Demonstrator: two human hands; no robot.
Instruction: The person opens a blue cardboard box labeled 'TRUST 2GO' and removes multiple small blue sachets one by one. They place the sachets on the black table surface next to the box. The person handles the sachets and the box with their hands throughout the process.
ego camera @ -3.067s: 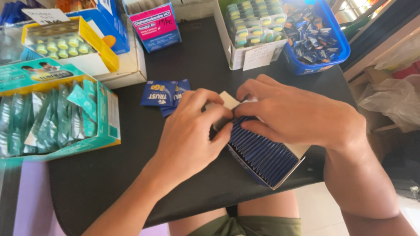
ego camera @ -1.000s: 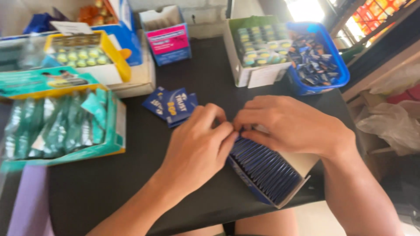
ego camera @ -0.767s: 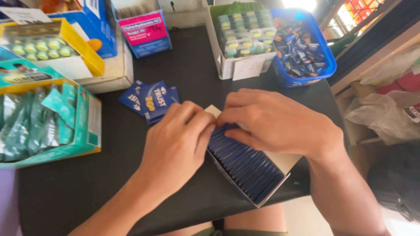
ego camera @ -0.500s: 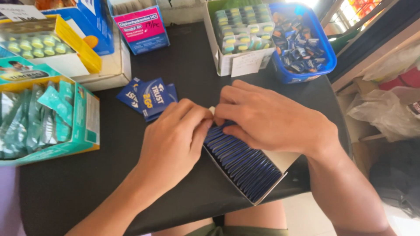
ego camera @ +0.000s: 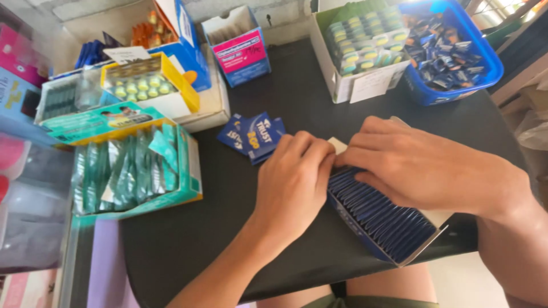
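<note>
Black tabletop (ego camera: 297,102) crowded with stock: both hands meet over an open carton of dark blue sachets (ego camera: 379,219) at the near edge, left hand (ego camera: 294,182) and right hand (ego camera: 422,168) side by side, fingertips pressed down on the far end of the packed row; whether they pinch a sachet is hidden. Loose blue sachets (ego camera: 254,137) lie just beyond the left hand. Teal sachet box (ego camera: 134,168) sits to the left, blue basket (ego camera: 451,51) and white box of blister packs (ego camera: 362,48) farther back

Bright daylight from the upper right; glare there, soft shadows, slightly blurred edges
</note>
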